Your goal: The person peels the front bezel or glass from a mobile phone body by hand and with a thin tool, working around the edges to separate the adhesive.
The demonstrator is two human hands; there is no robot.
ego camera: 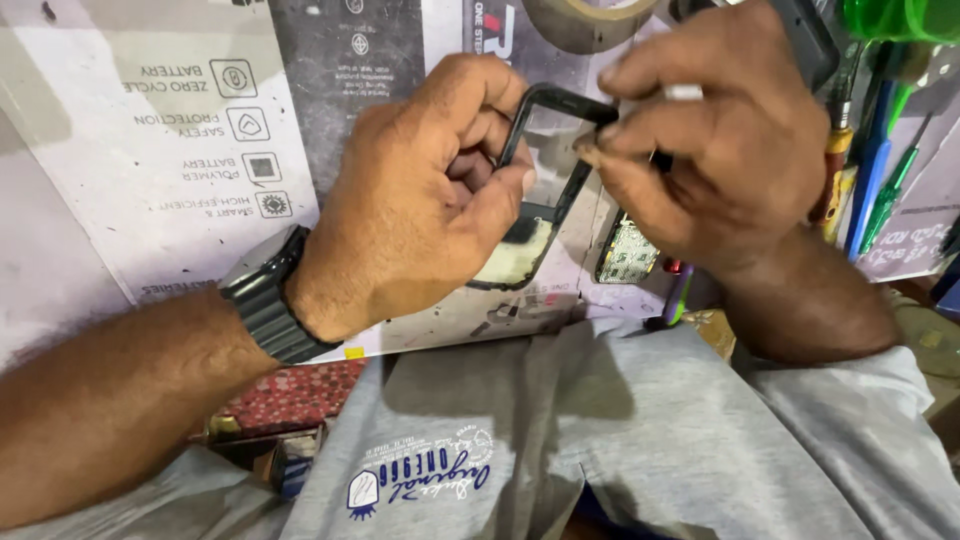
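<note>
Black frame: thin phone-shaped frame [548,160], held up between both hands over the bench, tilted, lower end pale and smudged.
Left hand: left hand [420,200] curled tight round the frame's left edge, thumb pressed on its side, fingers closed.
Right hand: right hand [715,130] pinching the frame's top right corner, thumb and forefinger shut on it; ring on one finger.
Wrist: dark watch [268,295] on left wrist.
Bench: printed cardboard sheet [180,140] under the hands; small circuit board [628,252] just below right hand.
Right side: screwdrivers [872,170], green and blue handles, well apart from frame.
Top: tape roll [585,22].
Near camera: grey shirt [620,440].
</note>
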